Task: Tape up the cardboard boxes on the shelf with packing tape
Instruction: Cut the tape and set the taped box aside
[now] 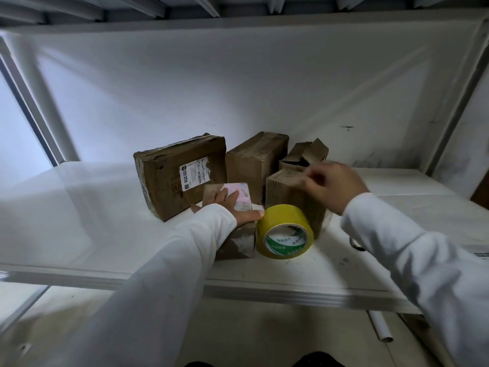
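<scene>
**Friend:** Why is your left hand (pixel 232 207) lying flat on that small box (pixel 232 223)?

**Me:** I am pressing it with straight fingers so it is not sliding. It is sitting near the shelf's (pixel 79 263) front edge.

**Friend:** And the tape (pixel 284 231)?

**Me:** It is standing just beside it, easy to grab. My right hand (pixel 333 188) is blurry over another box (pixel 291 197); I cannot tell if it is pinching.

The shelf (pixel 79 207) lies bare along its left edge and far right. Five cardboard boxes (pixel 182 176) crowd the middle toward the back wall, with the tape roll (pixel 284 230) blocking the front-middle between them.
</scene>
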The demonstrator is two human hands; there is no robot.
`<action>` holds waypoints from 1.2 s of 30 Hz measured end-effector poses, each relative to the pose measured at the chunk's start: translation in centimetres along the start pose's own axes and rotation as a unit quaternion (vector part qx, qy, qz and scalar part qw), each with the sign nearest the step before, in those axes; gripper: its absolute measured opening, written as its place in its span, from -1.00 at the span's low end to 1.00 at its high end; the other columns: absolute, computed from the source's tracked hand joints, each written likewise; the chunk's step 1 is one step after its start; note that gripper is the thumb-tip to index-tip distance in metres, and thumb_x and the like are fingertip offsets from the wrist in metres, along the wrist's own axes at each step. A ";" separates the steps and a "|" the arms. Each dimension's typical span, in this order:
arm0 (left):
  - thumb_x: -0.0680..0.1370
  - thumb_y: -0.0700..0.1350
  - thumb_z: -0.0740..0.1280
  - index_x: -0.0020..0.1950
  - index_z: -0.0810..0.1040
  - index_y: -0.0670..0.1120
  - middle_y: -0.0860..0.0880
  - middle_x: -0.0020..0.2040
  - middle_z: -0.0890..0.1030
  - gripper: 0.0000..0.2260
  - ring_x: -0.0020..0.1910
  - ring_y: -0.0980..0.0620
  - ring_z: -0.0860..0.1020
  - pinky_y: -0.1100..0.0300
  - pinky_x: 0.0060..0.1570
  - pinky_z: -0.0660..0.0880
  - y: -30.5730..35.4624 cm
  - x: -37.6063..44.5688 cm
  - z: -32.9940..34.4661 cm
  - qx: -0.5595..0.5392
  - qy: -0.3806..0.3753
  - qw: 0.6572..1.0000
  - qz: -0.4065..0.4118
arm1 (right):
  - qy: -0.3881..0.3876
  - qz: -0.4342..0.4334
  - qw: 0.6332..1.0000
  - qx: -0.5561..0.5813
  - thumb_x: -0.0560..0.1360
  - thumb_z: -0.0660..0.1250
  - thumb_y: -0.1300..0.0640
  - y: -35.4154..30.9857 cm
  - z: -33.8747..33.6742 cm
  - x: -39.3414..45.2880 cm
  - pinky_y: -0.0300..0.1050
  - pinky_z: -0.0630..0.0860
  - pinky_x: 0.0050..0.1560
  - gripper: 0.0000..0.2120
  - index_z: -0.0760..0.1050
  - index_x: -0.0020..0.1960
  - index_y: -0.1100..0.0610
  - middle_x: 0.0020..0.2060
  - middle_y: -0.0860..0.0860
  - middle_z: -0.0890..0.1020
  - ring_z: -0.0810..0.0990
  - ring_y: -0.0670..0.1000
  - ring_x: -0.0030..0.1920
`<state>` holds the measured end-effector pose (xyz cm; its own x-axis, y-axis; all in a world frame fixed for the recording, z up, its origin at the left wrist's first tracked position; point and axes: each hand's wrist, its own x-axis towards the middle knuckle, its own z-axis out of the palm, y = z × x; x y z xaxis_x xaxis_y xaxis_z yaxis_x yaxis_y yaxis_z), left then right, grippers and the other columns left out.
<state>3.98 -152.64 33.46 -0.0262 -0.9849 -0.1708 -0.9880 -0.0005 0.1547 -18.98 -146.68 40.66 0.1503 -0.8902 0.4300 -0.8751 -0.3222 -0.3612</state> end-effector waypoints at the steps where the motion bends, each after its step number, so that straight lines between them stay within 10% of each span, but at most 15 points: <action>1: 0.11 0.57 -0.04 0.56 -0.13 0.10 0.02 0.57 -0.15 0.10 0.54 -0.05 -0.17 -0.18 0.46 -0.10 0.0 0.0 0.0 -0.004 0.002 1.000 -0.001 | -0.059 -0.028 0.998 0.024 0.54 0.25 -0.03 -1.5 0.7 0.5 -0.14 0.44 -0.06 -0.85 0.53 0.01 0.01 -0.08 -0.06 0.56 0.50 -0.02 -0.07; 8: 0.42 0.48 0.05 0.56 -0.12 0.09 0.01 0.57 -0.14 -0.15 0.54 -0.07 -0.18 -0.19 0.46 -0.09 -0.5 0.5 0.7 0.027 0.026 0.999 0.003 | -0.402 0.021 0.915 0.025 0.47 0.36 -0.10 -4.3 5.3 3.7 -0.08 0.43 0.18 -0.85 0.51 -0.07 -0.04 -0.09 -0.04 0.54 0.50 0.04 0.01; 23: 0.10 0.51 0.06 0.55 0.04 0.01 -0.01 0.57 0.04 0.10 0.53 -0.04 0.02 -0.11 0.46 0.05 -1.0 -0.6 -0.4 -0.057 0.061 0.996 0.008 | -0.380 0.112 0.892 0.219 0.54 0.30 0.10 0.8 3.7 2.5 -0.22 0.47 -0.14 -0.91 0.52 -0.09 -0.08 -0.06 -0.09 0.55 0.53 -0.01 -0.04; 36: 0.48 0.33 0.22 0.55 -0.26 0.01 -0.01 0.56 -0.25 -0.11 0.52 -0.12 -0.26 -0.34 0.41 -0.14 3.9 -3.4 -1.1 0.021 -0.018 0.995 -0.094 | -0.341 0.144 0.906 0.206 0.53 0.31 0.00 -0.7 3.8 1.5 -0.15 0.46 -0.02 -0.93 0.49 0.00 -0.06 -0.05 -0.06 0.55 0.53 0.01 -0.03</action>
<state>0.38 -149.43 35.67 0.1541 -0.9614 -0.2281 -0.9816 -0.1753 0.0759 -16.41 -149.02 38.36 0.3161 -0.9028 -0.2917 -0.6986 -0.0135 -0.7154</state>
